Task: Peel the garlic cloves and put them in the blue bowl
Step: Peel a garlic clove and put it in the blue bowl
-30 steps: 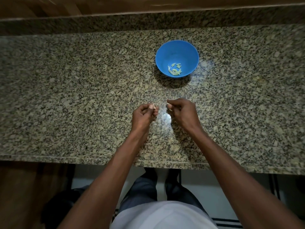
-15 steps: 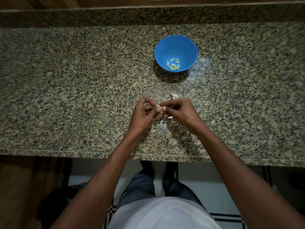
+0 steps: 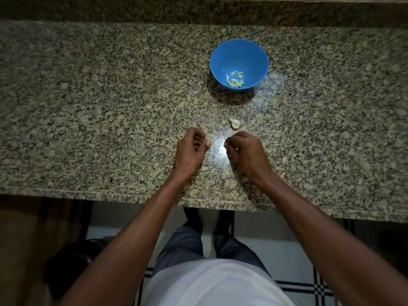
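The blue bowl (image 3: 239,51) stands on the granite counter beyond my hands, with several peeled pale-green garlic cloves (image 3: 235,81) in its bottom. My left hand (image 3: 191,151) pinches a small garlic clove (image 3: 208,143) at its fingertips. My right hand (image 3: 246,152) is a short gap to the right, its fingers pinched together over a tiny pale speck that looks like garlic skin. One unpeeled whitish clove (image 3: 235,124) lies on the counter just beyond my right hand, between it and the bowl.
The speckled granite counter (image 3: 110,107) stretches wide to both sides, with a raised back ledge (image 3: 198,9) behind the bowl. Its front edge (image 3: 132,194) runs just below my wrists. A bright light reflection sits between my hands.
Half a second ago my fingertips met over the clove. The hands have since pulled apart, the clove staying in the left hand. The loose clove on the counter is uncovered.
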`<state>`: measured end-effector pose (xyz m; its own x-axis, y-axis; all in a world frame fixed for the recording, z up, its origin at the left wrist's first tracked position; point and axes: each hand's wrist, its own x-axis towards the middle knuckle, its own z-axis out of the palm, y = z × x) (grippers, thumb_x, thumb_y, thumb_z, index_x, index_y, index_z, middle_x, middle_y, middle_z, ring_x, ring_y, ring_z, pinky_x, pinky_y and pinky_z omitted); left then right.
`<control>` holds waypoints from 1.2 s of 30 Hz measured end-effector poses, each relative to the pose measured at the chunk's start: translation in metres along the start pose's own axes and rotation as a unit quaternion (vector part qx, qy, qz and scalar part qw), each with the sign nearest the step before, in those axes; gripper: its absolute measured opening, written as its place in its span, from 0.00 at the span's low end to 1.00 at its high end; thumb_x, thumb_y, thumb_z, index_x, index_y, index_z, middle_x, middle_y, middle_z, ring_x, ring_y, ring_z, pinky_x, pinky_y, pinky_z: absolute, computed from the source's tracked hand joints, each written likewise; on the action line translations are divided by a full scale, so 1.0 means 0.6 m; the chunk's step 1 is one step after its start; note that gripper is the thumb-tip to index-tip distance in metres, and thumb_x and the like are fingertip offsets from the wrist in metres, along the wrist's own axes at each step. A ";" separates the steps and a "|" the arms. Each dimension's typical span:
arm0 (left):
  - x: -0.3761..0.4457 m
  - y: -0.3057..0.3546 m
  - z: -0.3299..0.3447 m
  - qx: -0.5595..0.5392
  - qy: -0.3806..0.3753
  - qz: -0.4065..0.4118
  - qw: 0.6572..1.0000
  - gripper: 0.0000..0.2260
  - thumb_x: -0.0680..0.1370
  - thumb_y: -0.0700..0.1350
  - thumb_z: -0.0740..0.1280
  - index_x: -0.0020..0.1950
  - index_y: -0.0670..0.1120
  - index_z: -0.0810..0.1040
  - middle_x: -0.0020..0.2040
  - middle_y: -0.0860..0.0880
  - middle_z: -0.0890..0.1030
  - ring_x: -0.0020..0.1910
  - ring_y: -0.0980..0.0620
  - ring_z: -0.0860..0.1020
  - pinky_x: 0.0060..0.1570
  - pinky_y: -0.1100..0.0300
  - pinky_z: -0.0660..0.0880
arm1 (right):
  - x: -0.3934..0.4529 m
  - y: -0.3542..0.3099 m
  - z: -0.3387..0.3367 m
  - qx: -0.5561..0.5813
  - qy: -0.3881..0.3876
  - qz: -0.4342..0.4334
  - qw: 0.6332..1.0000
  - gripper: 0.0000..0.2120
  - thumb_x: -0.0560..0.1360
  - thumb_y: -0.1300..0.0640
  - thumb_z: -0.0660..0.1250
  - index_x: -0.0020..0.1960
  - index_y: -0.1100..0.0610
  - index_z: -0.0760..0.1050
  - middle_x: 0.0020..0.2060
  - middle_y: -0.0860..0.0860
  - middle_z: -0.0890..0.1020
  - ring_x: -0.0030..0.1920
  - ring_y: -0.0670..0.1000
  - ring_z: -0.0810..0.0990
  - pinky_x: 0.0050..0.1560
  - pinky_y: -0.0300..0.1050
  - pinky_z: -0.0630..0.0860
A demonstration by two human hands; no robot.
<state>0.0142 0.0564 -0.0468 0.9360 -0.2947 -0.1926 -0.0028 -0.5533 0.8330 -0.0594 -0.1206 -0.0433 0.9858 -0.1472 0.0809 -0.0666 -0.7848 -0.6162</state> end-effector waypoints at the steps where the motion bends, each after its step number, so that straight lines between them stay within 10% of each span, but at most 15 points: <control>1: -0.001 -0.002 0.002 0.009 -0.001 0.006 1.000 0.10 0.79 0.43 0.74 0.57 0.46 0.76 0.48 0.51 0.81 0.47 0.56 0.81 0.47 0.63 0.81 | -0.005 0.003 0.006 -0.019 0.004 -0.011 1.000 0.04 0.79 0.61 0.73 0.52 0.61 0.86 0.46 0.55 0.85 0.42 0.51 0.82 0.41 0.45 0.82; 24: 0.002 0.011 0.009 0.000 -0.001 -0.027 1.000 0.09 0.79 0.45 0.73 0.56 0.44 0.78 0.48 0.51 0.81 0.47 0.57 0.79 0.46 0.67 0.78 | -0.022 0.026 0.030 0.047 0.088 0.044 0.994 0.07 0.81 0.59 0.72 0.53 0.63 0.85 0.46 0.53 0.81 0.44 0.50 0.80 0.43 0.47 0.80; 29: -0.007 0.029 0.009 -0.090 -0.039 -0.025 0.995 0.10 0.78 0.42 0.75 0.58 0.46 0.82 0.51 0.51 0.84 0.52 0.55 0.83 0.51 0.59 0.83 | -0.002 0.006 0.000 0.376 0.078 0.303 0.872 0.09 0.78 0.55 0.75 0.55 0.59 0.86 0.43 0.55 0.88 0.42 0.51 0.87 0.47 0.51 0.85; 36: -0.007 0.055 0.019 -0.134 -0.041 0.014 0.990 0.08 0.77 0.40 0.75 0.56 0.44 0.85 0.52 0.52 0.86 0.53 0.57 0.84 0.54 0.59 0.82 | -0.001 -0.022 -0.011 0.519 0.020 0.332 0.787 0.08 0.79 0.58 0.74 0.52 0.64 0.86 0.44 0.57 0.88 0.44 0.51 0.84 0.49 0.43 0.82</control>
<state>0.0059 0.0306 -0.0246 0.9052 -0.3751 -0.1996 0.0755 -0.3205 0.9443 -0.0601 -0.1139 -0.0299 0.7802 -0.3523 -0.5169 -0.3824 0.3854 -0.8398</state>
